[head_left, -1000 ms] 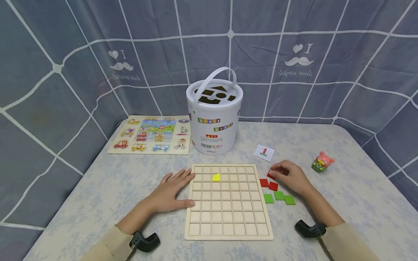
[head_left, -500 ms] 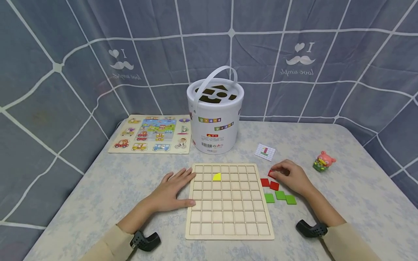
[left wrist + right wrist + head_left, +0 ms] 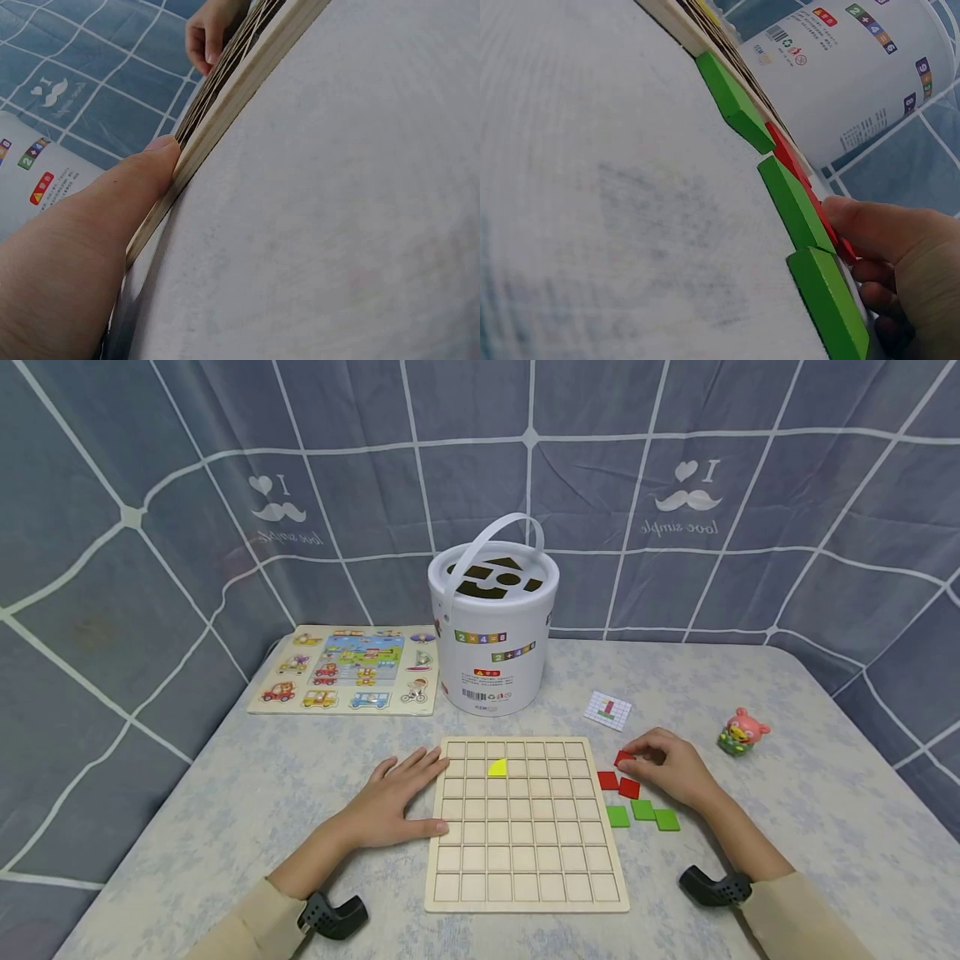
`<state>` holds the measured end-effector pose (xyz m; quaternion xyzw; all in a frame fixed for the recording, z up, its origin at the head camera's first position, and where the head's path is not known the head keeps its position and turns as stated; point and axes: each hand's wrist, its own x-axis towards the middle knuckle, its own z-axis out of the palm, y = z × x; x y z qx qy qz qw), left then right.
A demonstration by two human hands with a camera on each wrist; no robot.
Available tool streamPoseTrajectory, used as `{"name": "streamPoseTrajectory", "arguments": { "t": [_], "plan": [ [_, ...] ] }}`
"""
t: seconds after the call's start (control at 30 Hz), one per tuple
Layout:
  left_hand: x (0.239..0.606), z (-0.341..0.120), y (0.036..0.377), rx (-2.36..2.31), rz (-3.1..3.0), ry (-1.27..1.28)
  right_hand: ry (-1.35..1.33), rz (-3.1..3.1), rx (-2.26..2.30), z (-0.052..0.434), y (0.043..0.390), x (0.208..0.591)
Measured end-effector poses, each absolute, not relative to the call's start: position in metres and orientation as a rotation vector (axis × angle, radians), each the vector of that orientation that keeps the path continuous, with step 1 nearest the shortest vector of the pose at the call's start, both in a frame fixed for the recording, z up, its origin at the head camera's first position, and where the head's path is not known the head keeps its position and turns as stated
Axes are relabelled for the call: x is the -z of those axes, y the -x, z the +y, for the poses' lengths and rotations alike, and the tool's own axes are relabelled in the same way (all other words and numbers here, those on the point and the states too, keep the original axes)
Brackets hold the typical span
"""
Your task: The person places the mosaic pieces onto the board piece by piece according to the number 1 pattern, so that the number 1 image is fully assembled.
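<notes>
The right hand [image 3: 667, 768] is seen with curled fingers pinching a red square tile [image 3: 624, 758], held just off the right edge of the wooden grid board [image 3: 525, 893]. The tile appears slightly raised from the table, though contact cannot be ruled out. The left hand [image 3: 397, 797] is laid flat with straight fingers; in the left wrist view its thumb [image 3: 154, 161] is pressed against the board's left edge.

Immediately below the right hand's fingertips, two further red tiles [image 3: 619, 784] are lying, and nearer the wrist three green tiles [image 3: 642, 812] are set in a loose row. One yellow piece [image 3: 497, 767] is already seated in a cell near the board's far edge, between the two hands.

Risks are judged as follows. The grip on the red tile is a fingertip pinch only, so the tile could be dropped or tilted across a cell's ridge. The loose tiles under the hand could be swept aside by the palm or wrist. If the left hand's pressure is eased, the board could slide.

Beyond the right hand a small pattern card [image 3: 608, 709] is lying, and further right a pink toy figure [image 3: 741, 732]. Beyond the board a white shape-sorter bucket [image 3: 491, 639] is standing; beyond the left hand a vehicle peg puzzle [image 3: 348, 670]. No obstruction is seen between the tile and the board.
</notes>
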<state>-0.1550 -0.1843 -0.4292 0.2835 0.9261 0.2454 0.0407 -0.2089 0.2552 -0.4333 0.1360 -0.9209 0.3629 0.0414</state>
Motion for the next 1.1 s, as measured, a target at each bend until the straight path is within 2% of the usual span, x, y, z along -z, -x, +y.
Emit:
{"name": "streamPoseTrajectory", "arguments": {
  "t": [1.1],
  "plan": [
    [0.4296, -0.1842, 0.1561, -0.745, 2.833, -0.85, -0.368, -2.718, -1.269, 0.2511, 0.2052, 0.4326]
  ]
}}
